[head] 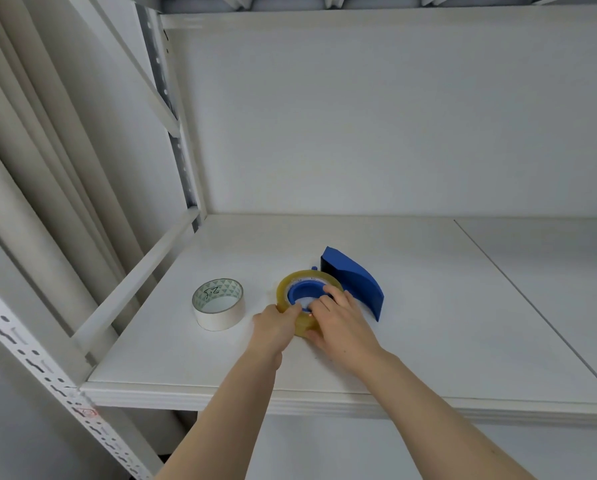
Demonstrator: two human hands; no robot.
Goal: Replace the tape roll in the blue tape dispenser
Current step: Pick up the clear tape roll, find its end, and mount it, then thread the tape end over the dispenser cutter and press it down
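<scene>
Shelf: white shelf board (428, 306) inside a white metal rack; a seam runs across the board on your right; a perforated upright (47, 368) stands at the near left corner.
Dispenser body: your blue tape dispenser (354, 282) rests on the board near its middle; the curved top slopes down toward you; it sits just behind and to the right of the roll you are handling.
Roll in hand: a yellowish clear tape roll (288, 284) lies flat on the board, touching or very nearly touching the dispenser's near side; a blue core hub (302, 292) sits inside its centre hole.
Left hand: your left hand (278, 329) grips the roll's near-left rim; fingers curled and closed on the outer wall of the roll, thumb over its top edge.
Right hand: your right hand (340, 320) covers the roll's near-right side; the fingertips (328, 292) are bent down onto the hub and the inner edge of the roll, pressed close together; whether they pinch the hub or merely press on it, you cannot tell from this view.
Second roll: a white tape roll (218, 304) lies flat to the left of the clear one, apart from it; its inner core shows a green triangle pattern and a dark handwritten mark; neither hand touches it.
Forearms: both bare, reaching in over the shelf's front edge.
</scene>
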